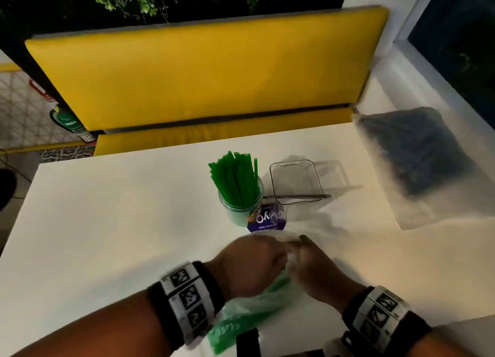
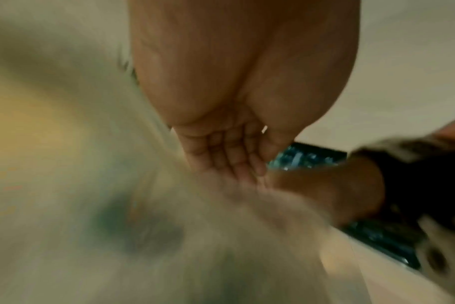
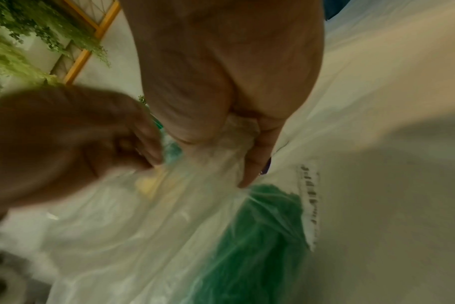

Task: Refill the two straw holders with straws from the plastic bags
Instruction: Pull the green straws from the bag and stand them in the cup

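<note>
A clear plastic bag of green straws (image 1: 251,306) lies on the white table (image 1: 107,209) near the front edge. My left hand (image 1: 254,263) and right hand (image 1: 308,263) both pinch its crumpled open end. In the right wrist view the right hand (image 3: 247,144) has bunched film in its fingers, with the green straws (image 3: 255,236) showing through the bag. The left wrist view is blurred; the left hand (image 2: 234,156) has curled fingers. A round clear holder (image 1: 242,204) stands full of green straws. Beside it a clear rectangular holder (image 1: 294,181) lies empty. A bag of dark straws (image 1: 417,153) lies at the right.
A yellow bench (image 1: 203,73) runs behind the table's far edge. A white ledge and dark window (image 1: 455,49) are at the right. A dark straw or stick (image 1: 300,196) lies across the front of the rectangular holder. A dark flat object (image 1: 247,342) sits at the near table edge.
</note>
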The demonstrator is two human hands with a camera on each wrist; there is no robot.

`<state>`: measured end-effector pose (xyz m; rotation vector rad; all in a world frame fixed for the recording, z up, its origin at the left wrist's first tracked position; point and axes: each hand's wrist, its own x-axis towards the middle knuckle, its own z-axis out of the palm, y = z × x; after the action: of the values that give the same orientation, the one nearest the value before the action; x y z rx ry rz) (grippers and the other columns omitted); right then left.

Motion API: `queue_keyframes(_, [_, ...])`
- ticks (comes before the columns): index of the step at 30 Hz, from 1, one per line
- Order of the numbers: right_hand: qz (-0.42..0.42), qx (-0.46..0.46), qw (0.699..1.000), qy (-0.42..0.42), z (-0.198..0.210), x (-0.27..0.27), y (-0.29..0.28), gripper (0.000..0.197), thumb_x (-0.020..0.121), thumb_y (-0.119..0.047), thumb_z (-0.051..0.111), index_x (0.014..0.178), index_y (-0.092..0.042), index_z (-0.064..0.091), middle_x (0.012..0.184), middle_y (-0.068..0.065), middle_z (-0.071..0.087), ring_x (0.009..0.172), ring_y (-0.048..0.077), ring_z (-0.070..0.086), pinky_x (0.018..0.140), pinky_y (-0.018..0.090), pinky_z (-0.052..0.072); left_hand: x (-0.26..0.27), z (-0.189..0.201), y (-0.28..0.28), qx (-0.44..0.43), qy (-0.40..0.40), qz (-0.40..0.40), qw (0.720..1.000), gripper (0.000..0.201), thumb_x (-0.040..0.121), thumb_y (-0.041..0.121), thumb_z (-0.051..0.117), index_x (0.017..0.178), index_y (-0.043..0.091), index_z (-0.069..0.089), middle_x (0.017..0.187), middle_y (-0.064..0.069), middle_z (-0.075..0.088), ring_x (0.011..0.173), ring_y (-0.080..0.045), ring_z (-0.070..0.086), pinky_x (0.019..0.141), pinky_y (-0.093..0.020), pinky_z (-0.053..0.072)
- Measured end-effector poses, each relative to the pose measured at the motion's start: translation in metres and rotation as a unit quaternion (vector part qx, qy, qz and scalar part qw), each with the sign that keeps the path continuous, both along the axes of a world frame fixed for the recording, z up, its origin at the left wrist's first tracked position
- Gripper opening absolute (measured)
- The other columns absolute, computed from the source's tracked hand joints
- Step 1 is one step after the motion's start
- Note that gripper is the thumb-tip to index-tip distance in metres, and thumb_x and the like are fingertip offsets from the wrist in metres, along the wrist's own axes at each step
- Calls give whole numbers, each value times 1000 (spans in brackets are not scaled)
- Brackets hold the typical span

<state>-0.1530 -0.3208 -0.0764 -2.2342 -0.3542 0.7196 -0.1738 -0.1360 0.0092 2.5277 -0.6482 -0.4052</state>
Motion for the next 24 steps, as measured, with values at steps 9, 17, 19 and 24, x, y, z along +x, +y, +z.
queue_keyframes(9, [66, 31, 997, 17, 23, -10, 7, 60, 82, -5, 59, 134, -36, 54, 133, -11, 48, 115, -23, 34, 95, -4, 24, -10, -69, -7, 97, 235, -9, 967, 17, 100, 30, 42, 92, 20, 54, 100, -8, 64, 92, -27, 63, 83, -36, 52])
queue_keyframes(17, [71, 45, 996, 4, 26, -24, 4, 70, 75, 8, 46, 124, -41, 60, 135, -9, 40, 111, -33, 19, 97, -8, 9, -10, -86, -12, 181, 248, 46, 951, 47, 88, 52, 39, 103, 18, 66, 107, -8, 68, 102, -28, 64, 80, -33, 47])
queue_keyframes(19, [72, 12, 997, -2, 22, -24, 1, 62, 79, 0, 45, 119, -44, 62, 136, -10, 37, 127, -8, 30, 113, 10, 18, -12, -89, -13, 165, 235, 78, 955, 46, 90, 54, 38, 105, 20, 65, 109, -7, 69, 104, -28, 64, 80, -30, 44])
queue_keyframes(24, [-57, -84, 995, -25, 19, -15, 6, 26, 84, -51, 59, 99, -32, 69, 113, -7, 55, 105, 12, 56, 86, 26, 46, -18, -78, -9, 115, 202, 145, 962, 40, 95, 59, 43, 104, 25, 60, 111, -1, 67, 99, -23, 62, 78, -28, 39])
